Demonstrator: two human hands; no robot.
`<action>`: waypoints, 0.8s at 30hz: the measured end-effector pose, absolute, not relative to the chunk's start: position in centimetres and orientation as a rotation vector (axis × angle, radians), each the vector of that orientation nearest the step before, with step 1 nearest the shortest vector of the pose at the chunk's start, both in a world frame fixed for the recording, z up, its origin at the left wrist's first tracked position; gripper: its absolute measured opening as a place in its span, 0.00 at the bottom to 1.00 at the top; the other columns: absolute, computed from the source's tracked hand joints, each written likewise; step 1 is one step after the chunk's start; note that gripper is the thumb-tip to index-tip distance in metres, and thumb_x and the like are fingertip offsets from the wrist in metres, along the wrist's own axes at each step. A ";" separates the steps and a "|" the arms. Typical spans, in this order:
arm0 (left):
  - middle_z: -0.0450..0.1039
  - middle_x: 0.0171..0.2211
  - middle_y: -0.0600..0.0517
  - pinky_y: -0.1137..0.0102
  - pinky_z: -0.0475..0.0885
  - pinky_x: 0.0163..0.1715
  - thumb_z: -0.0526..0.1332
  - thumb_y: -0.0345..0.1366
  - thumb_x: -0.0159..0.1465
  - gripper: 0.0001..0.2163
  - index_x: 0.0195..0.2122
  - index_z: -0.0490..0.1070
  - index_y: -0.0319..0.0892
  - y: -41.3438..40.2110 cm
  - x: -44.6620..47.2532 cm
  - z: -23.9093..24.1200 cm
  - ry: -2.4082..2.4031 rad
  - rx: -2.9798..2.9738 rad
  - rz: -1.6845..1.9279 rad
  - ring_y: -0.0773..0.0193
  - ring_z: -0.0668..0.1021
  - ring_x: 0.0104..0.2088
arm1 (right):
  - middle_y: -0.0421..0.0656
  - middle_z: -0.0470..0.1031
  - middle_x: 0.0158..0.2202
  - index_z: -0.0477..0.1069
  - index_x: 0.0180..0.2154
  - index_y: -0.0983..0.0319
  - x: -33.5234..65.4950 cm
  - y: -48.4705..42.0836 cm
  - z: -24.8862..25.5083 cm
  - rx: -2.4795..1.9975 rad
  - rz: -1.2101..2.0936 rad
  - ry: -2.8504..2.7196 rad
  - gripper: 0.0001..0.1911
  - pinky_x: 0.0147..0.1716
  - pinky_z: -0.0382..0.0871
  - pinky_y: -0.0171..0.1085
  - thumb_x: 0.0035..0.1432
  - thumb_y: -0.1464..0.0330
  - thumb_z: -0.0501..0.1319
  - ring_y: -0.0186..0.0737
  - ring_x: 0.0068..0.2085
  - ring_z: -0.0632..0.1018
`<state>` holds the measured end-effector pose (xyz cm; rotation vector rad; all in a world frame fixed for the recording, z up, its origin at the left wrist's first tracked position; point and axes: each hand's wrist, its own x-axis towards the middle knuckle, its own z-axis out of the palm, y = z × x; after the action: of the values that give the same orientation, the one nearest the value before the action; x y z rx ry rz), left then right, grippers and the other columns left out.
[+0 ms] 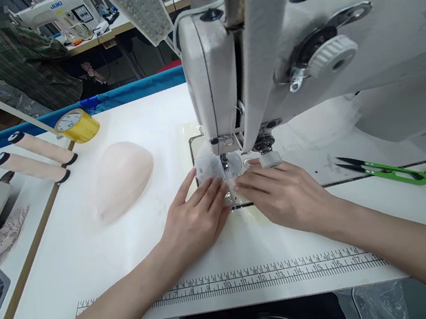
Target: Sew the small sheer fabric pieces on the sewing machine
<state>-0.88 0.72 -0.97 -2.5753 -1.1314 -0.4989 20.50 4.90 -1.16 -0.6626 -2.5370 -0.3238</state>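
Observation:
Both my hands lie flat on the white table just in front of the needle (224, 164) of a white sewing machine (281, 51). My left hand (195, 219) has its fingers stretched out, pressing on a small clear or pale piece (210, 170) by the needle plate. My right hand (284, 194) rests palm down beside it, fingers extended toward the presser foot. A small white ring-like item (270, 159) sits at my right fingertips. What lies under the fingers is mostly hidden.
A pale pink moulded cup (121, 178) lies to the left, with a yellow tape roll (77, 125) and two thread cones (36, 156) beyond. Green thread snips (387, 170) lie right. A printed ruler (267, 275) runs along the table's front edge. Another person sits far left.

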 end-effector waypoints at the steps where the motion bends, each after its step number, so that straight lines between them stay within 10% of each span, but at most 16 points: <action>1: 0.77 0.49 0.44 0.51 0.63 0.63 0.57 0.33 0.67 0.13 0.51 0.73 0.35 0.6 -0.8 -0.9 -1.140 -2.571 -0.486 0.55 0.79 0.51 | 0.41 0.80 0.39 0.77 0.37 0.62 20.5 4.8 -1.1 -0.671 -0.312 -2.534 0.14 0.45 0.68 0.40 0.60 0.81 0.55 0.38 0.40 0.77; 24: 0.75 0.52 0.43 0.44 0.53 0.66 0.56 0.39 0.69 0.16 0.54 0.71 0.36 2.7 -1.4 -1.7 -1.222 -2.578 -0.546 0.53 0.77 0.53 | 0.44 0.81 0.39 0.77 0.42 0.63 20.0 6.2 -1.8 -0.766 -0.395 -2.508 0.18 0.42 0.69 0.41 0.58 0.82 0.53 0.40 0.39 0.77</action>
<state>-1.37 2.65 -1.67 -2.5779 -1.2225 -0.5458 20.00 6.24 -1.76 -0.7658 -2.5079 -0.3949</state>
